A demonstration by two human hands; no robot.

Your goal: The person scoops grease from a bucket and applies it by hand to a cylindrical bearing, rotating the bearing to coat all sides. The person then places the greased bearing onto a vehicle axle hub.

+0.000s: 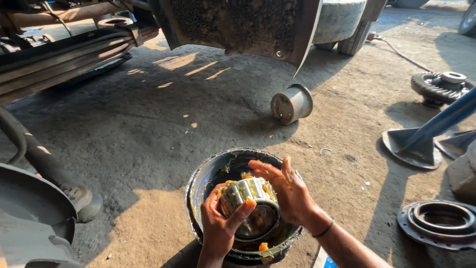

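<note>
- As I look down from the head camera, my left hand has its grip wrapped around a tapered roller bearing, thumb across the front and fingers behind it.
- The bearing hangs just above a dark round tub of grease that stands on the dirt ground, at about 6 o'clock in the view.
- My right hand lies flat and open against the bearing at its 3 o'clock side, fingers spread, clamped on nothing; orange grease coats the fingertips.
- Orange grease sits in lumps between the shiny rollers, and one blob lies on the tub rim at 6 o'clock.
- I judge the bearing to be heavy and fully stiff steel, and very slippery wherever grease covers it.
- The safest hold looks to be around the outer rollers with the thumb hooked over the edge, as the left hand has it, kept over the tub in case it slips.
- At 12 o'clock from the tub a metal hub cap lies on its side, well apart.
- At 2 o'clock a ring gear rests on the ground, with a blue stand nearer in.
- At 3 o'clock lies a flat round flange.
- A vehicle underside with leaf springs fills 10 to 12 o'clock.
</note>
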